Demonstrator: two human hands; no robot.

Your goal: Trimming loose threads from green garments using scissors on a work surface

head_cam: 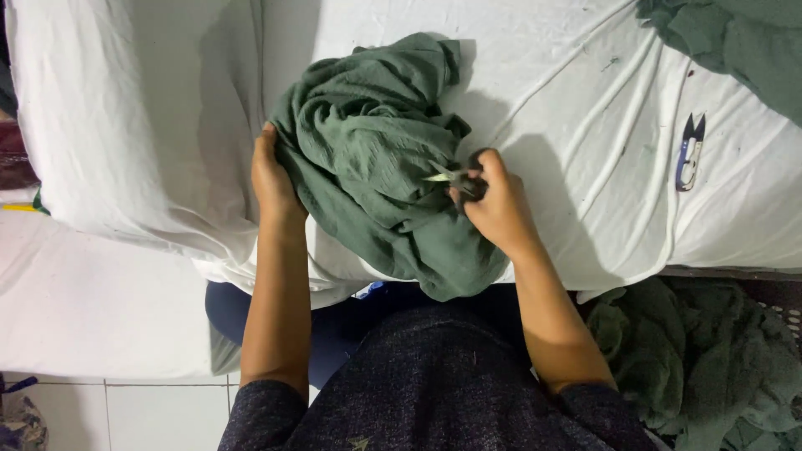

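A crumpled green garment [376, 150] lies bunched on a table covered with white cloth [568, 100]. My left hand [271, 179] grips the garment's left edge. My right hand [493, 200] is closed on a small thread snipper [443, 176], whose pale blades point left onto the green fabric near the middle of the pile. Part of the garment hangs over the table's front edge toward my lap.
A second snipper with blue handles [689, 154] lies on the white cloth at the right. More green fabric [735, 42] sits at the top right corner. A heap of green garments [702, 359] fills a basket at lower right. White tiled floor shows at lower left.
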